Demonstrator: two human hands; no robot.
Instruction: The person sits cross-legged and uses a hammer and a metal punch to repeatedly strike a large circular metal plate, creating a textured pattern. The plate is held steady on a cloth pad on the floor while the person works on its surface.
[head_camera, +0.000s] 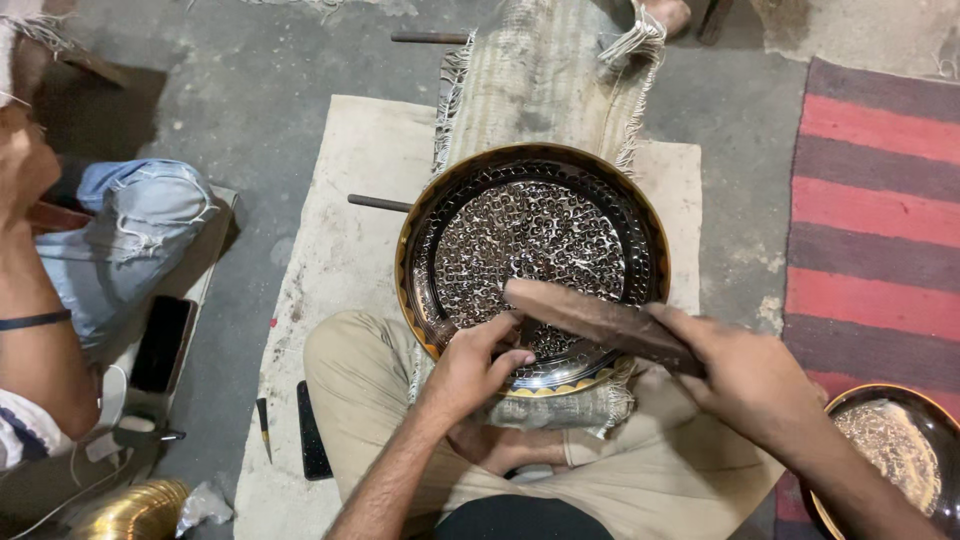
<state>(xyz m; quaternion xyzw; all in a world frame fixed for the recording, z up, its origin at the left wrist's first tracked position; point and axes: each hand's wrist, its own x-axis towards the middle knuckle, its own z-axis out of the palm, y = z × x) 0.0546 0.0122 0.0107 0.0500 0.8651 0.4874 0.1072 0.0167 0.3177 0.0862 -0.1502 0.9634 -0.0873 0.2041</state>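
A round brass tray (533, 165) with a dense engraved pattern rests on a cloth-wrapped block over my lap. My right hand (742, 377) grips a dark wooden block (590, 316), which lies across the tray's near part. My left hand (478, 366) sits at the tray's near rim with fingers pinched together; whatever it holds is hidden under the block.
A striped red rug (872, 210) lies at the right, with a second engraved tray (890, 450) at the bottom right. Another person in torn jeans (125, 245) sits at the left. A dark phone (162, 344), a small tool (263, 425) and metal rods (380, 203) lie on the floor.
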